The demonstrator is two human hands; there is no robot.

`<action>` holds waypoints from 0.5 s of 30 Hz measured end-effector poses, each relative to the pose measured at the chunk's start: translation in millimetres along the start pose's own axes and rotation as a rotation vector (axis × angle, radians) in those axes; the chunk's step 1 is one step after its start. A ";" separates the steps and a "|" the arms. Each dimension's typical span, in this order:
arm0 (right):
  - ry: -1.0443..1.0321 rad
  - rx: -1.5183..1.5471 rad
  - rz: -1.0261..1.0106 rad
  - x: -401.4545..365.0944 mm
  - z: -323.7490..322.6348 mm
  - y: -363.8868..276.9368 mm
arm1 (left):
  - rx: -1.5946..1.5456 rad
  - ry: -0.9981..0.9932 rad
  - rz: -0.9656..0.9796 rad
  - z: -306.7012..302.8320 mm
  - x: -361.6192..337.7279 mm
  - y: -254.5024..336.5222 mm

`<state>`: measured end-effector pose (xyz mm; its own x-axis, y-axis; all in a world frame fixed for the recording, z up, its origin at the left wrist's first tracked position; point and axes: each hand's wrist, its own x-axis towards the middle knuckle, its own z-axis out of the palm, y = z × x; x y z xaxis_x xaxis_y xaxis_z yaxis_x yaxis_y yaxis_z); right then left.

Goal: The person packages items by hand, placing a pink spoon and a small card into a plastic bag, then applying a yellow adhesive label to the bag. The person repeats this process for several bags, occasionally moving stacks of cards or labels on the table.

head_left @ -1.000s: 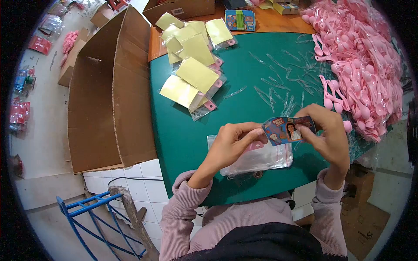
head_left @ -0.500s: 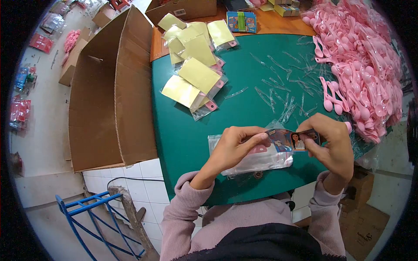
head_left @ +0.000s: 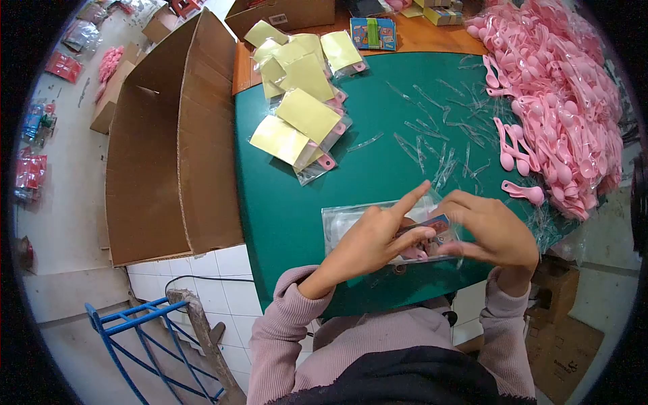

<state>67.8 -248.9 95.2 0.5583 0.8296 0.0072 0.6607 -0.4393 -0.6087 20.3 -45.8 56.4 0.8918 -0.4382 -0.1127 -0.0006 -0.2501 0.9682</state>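
My left hand (head_left: 378,236) pinches a folded printed card (head_left: 432,224) between thumb and fingers, its index finger stretched out forward. The card is at the right end of a clear plastic bag (head_left: 344,217), at the table's near edge. A pink plastic piece (head_left: 415,254) shows under my left hand, partly hidden. My right hand (head_left: 496,233) is curled around the bag's right end, thumb and fingers on its film. More plastic bags seem to lie stacked beneath.
Yellow-backed packed bags (head_left: 307,115) lie at the table's far left. Clear plastic strips (head_left: 432,128) are scattered mid-table. Pink spoons (head_left: 567,115) are heaped at the right, one loose spoon (head_left: 523,192) nearer. A tall cardboard box (head_left: 209,148) stands left. Card stacks (head_left: 373,34) sit at the back.
The card has moved left and down to the bag and is now in my left hand alone. My right hand has left the card for the bag's end. A loose pink spoon has come into view.
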 end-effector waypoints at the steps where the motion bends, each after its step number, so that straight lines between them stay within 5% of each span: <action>1: 0.002 0.118 -0.075 2.0 1.4 6.6 | 0.033 -0.003 -0.033 0.3 -0.3 -0.9; 3: 0.008 0.233 -0.148 3.7 5.7 11.8 | 0.069 -0.008 -0.062 1.3 -1.4 -3.7; 6: -0.061 0.327 0.034 3.6 11.7 11.3 | 0.032 0.027 0.003 0.1 -6.8 -8.4; 8: 0.086 0.581 0.398 -0.1 14.4 10.9 | 0.210 -0.035 -0.041 -10.6 -14.6 -10.6; 9: 0.084 0.582 0.398 -2.1 16.7 13.6 | 0.208 -0.035 -0.043 -16.7 -19.1 -15.1; 11: 0.306 0.723 0.409 -8.1 21.7 21.3 | -0.169 -0.008 -0.021 -29.2 -27.6 -26.8; 13: 0.256 0.600 0.467 -9.0 17.1 21.3 | -0.258 0.037 -0.079 -34.0 -31.2 -25.5; 15: 0.104 0.929 0.434 -7.6 15.9 18.8 | -0.392 0.108 -0.183 -35.2 -33.9 -25.5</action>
<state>68.0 -258.0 71.1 0.7261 0.6097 -0.3178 -0.2324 -0.2173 -0.9480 6.0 5.8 43.4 0.9035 -0.3193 -0.2859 0.3145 0.0407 0.9484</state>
